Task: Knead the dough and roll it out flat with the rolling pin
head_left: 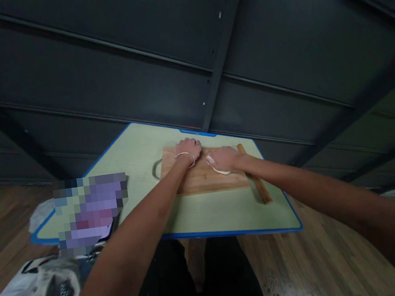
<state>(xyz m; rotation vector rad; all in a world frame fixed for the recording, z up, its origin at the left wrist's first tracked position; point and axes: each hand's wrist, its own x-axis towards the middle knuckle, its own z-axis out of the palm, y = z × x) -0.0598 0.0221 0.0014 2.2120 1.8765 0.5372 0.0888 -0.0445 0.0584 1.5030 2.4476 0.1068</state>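
Observation:
A wooden cutting board [209, 183] with a metal handle [155, 170] at its left end lies on a pale green, blue-edged table. My left hand [189, 148], with a bracelet at the wrist, is at the board's far edge, fingers curled over it. On the board, my right hand [223, 158] presses down on a flat, pale piece of dough [220, 170]. Most of that dough is hidden under the palm and fingers. A wooden rolling pin [261, 187] lies across the board's right end, partly beneath my right forearm.
At the left of the table [125, 152] lies a pixelated, purplish flat object [94, 210]. A bag and cloth items [52, 288] are at the lower left. Dark metal panels [139, 92] rise right behind the table. The floor [281, 263] is wooden.

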